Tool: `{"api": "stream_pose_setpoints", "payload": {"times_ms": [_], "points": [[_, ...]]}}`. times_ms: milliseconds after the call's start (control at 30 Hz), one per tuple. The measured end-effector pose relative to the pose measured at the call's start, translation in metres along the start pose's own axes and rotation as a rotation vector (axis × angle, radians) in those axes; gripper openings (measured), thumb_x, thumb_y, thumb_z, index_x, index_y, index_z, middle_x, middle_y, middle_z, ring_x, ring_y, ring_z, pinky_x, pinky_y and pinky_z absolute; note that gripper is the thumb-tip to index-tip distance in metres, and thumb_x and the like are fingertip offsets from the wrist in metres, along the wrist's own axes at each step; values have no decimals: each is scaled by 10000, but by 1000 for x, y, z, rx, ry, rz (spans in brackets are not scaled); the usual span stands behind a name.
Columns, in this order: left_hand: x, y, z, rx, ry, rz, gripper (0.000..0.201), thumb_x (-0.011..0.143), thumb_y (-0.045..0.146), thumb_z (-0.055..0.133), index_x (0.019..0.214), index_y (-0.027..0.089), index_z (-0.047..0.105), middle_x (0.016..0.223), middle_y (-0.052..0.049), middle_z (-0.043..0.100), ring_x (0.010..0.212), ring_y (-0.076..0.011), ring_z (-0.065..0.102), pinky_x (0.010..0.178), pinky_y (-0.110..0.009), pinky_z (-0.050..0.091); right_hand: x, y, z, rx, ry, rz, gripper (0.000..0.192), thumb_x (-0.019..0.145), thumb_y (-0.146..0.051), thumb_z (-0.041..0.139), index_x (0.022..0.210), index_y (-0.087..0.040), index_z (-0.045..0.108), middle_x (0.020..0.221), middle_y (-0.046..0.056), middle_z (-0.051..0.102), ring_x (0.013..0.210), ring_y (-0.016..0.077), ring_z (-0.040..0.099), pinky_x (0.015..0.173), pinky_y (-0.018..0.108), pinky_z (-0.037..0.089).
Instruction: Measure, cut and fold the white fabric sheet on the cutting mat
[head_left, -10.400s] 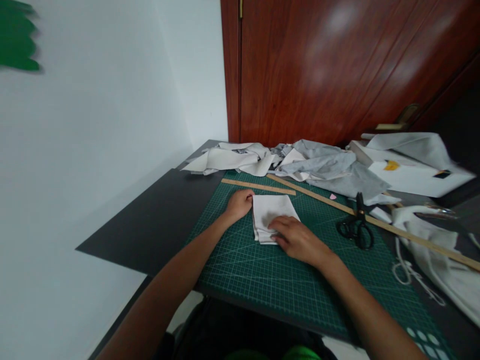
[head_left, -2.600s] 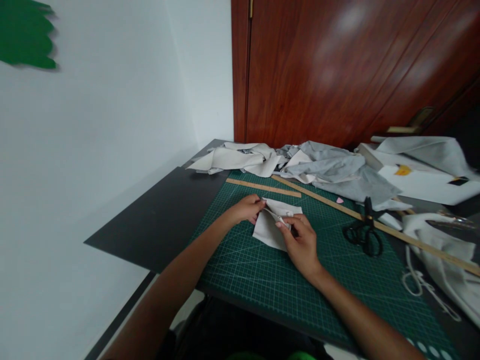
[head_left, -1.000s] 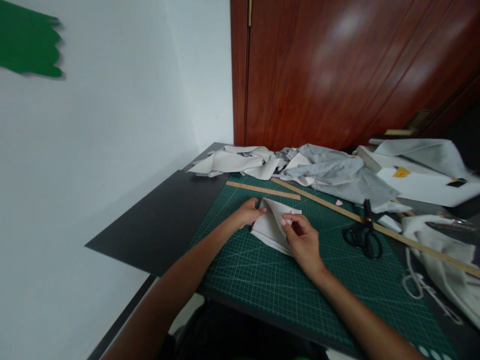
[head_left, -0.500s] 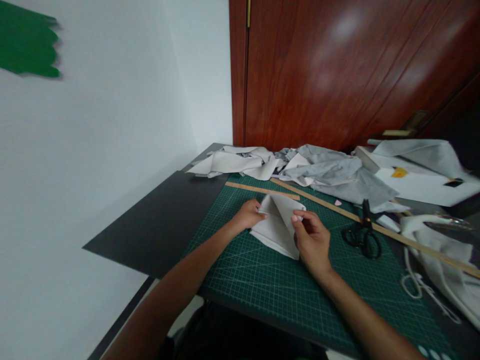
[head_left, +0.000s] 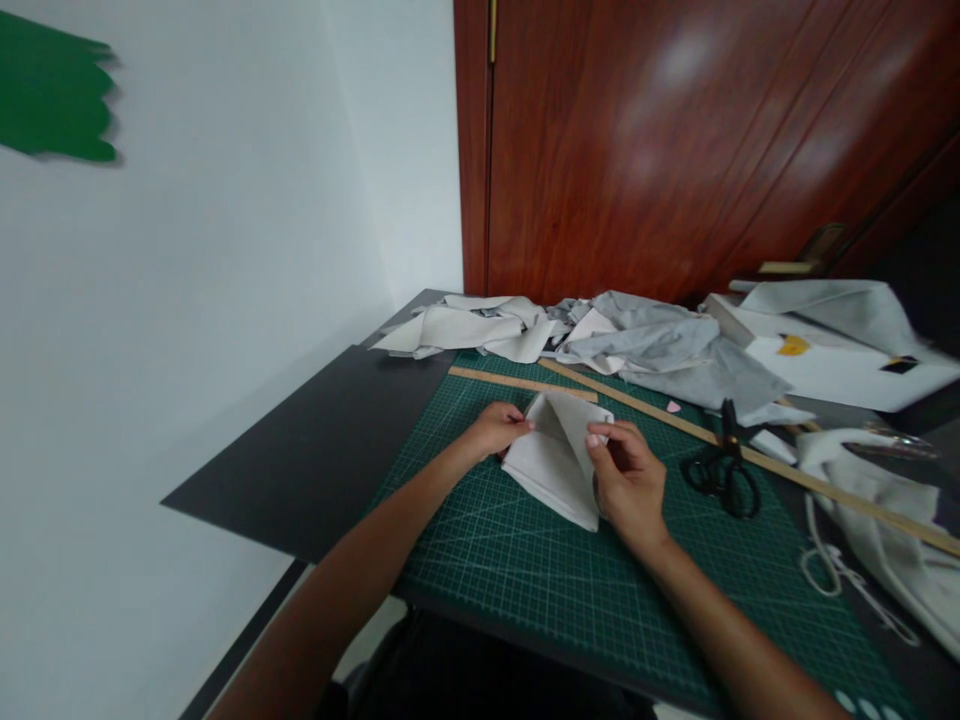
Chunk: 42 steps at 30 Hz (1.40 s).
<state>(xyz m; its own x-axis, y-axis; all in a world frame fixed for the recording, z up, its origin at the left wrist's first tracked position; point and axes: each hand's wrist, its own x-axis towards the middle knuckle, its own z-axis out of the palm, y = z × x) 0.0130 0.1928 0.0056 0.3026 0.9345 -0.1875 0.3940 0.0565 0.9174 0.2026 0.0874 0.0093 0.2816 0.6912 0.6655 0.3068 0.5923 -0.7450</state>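
Note:
Between my hands is a folded piece of off-white fabric [head_left: 551,462], opened into a pocket-like shape over a green cutting mat [head_left: 517,575]. My left hand [head_left: 498,428] pinches its left edge between thumb and fingers. At the upper right corner, my right hand [head_left: 628,480] grips the cloth with thumb and forefinger; the other fingers curl behind. Black scissors [head_left: 724,465] lie to the right of my right hand. Just beyond the fabric runs a short wooden ruler [head_left: 517,380].
A long wooden ruler [head_left: 667,418] slants across the mat. Fabric scraps [head_left: 480,325] and grey cloth [head_left: 660,345] are heaped along the back. At right sit a white box [head_left: 847,365] and a cloth with white cord [head_left: 892,530]. A dark board [head_left: 315,450] meets the wall at left.
The fabric's lower edge has tipped slightly toward me, and my right hand has shifted a little to the right. Both hands keep their hold.

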Motion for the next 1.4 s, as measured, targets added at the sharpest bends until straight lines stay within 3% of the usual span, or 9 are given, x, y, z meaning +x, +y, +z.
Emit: {"api": "stream_pose_setpoints", "payload": {"times_ms": [167, 333, 500, 667, 800, 1033, 1233, 1400], "points": [[-3, 2, 2, 73, -79, 21, 221, 903, 368, 695, 875, 149, 674, 485, 73, 500, 374, -97, 447, 387, -205, 349, -1, -5, 0, -17, -61, -4, 76, 920, -294, 711, 969, -264, 761, 941, 25, 674, 895, 192, 634, 758, 328, 497], [-3, 1, 4, 189, -35, 87, 235, 913, 340, 626, 763, 160, 655, 515, 63, 486, 444, -113, 487, 456, -226, 388, 1, -5, -2, -24, -46, -13, 73, 917, -301, 713, 956, -260, 759, 949, 32, 682, 920, 206, 642, 780, 347, 508], [-7, 3, 4, 343, 39, 223, 189, 832, 241, 688, 664, 171, 636, 632, 27, 558, 638, -134, 524, 610, -247, 401, 5, -6, -4, -3, -51, -24, 57, 917, -269, 710, 954, -267, 754, 938, 15, 674, 897, 187, 638, 778, 328, 495], [-15, 7, 6, 455, 82, 297, 164, 848, 222, 682, 689, 190, 652, 761, -15, 623, 835, -194, 591, 816, -306, 449, 4, -8, -4, -21, -93, -62, 69, 922, -253, 703, 965, -271, 753, 933, 18, 671, 890, 187, 634, 735, 315, 489], [-12, 8, 7, 542, 128, 399, 128, 856, 200, 699, 731, 189, 672, 921, -40, 695, 979, -208, 622, 1001, -349, 409, 3, -10, -4, -62, -94, -65, 60, 921, -280, 700, 945, -266, 753, 932, 29, 675, 881, 200, 638, 702, 322, 495], [0, 0, 6, 498, 175, 336, 104, 917, 239, 654, 847, 193, 716, 860, -18, 727, 840, -181, 649, 771, -275, 457, 4, -12, -4, -96, -116, -74, 72, 923, -281, 684, 942, -271, 753, 920, 27, 671, 854, 199, 637, 671, 320, 493], [2, -2, 6, 487, 242, 292, 122, 935, 222, 637, 825, 192, 680, 862, -16, 715, 857, -182, 649, 783, -275, 452, 2, -13, -2, -161, -137, -96, 90, 943, -265, 654, 966, -262, 741, 923, 27, 655, 804, 186, 628, 675, 327, 514], [2, -3, 7, 491, 274, 252, 103, 977, 234, 579, 924, 197, 659, 949, -38, 722, 936, -203, 661, 831, -295, 463, -2, -11, -1, -241, -190, -212, 125, 951, -224, 634, 1010, -273, 733, 961, 41, 661, 907, 210, 658, 771, 364, 553]]}}
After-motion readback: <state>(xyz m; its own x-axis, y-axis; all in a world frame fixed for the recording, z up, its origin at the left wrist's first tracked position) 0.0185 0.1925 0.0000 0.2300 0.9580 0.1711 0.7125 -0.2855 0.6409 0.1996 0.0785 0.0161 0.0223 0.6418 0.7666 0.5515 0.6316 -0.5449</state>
